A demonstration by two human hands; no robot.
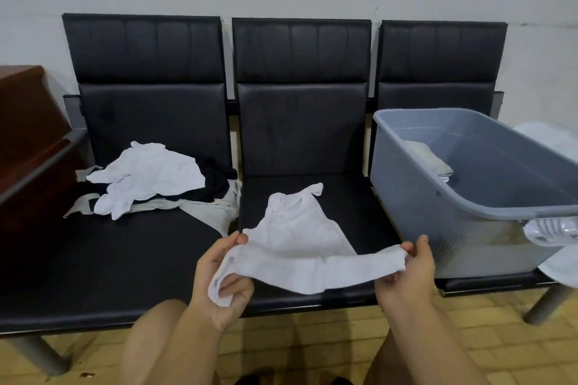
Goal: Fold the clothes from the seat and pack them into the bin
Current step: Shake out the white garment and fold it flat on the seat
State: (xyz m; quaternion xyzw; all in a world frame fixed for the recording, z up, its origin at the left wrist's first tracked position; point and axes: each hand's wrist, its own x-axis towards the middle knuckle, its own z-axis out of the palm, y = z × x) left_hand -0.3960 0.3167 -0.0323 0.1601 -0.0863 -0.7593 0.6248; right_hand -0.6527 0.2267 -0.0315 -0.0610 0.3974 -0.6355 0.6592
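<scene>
Two bare hands hold one white garment [300, 237] over the front edge of the middle seat [350, 212] of a black three-seat bench. Left hand [219, 278]: fingers curled round the bunched left end of the cloth, thumb on top. Right hand [406, 272]: thumb and fingertips pinch the right end. The near hem is stretched between the two hands; the rest of the garment lies flat on the middle seat cushion, its straps pointing toward the backrest.

Left seat [125, 247]: a loose heap of unfolded clothes [150, 181], white pieces on top, dark and pale grey ones beneath, one pale piece reaching just to the gap beside the middle seat.

Right seat: a grey plastic bin [469, 206], just beside the right hand. Inside it, against the left wall, lies a pale folded item [428, 159]; whether this is one piece or several cannot be told. White cloth [550, 141] shows behind the bin at the right edge of view.

A brown wooden cabinet [28, 122] stands left of the bench.
</scene>
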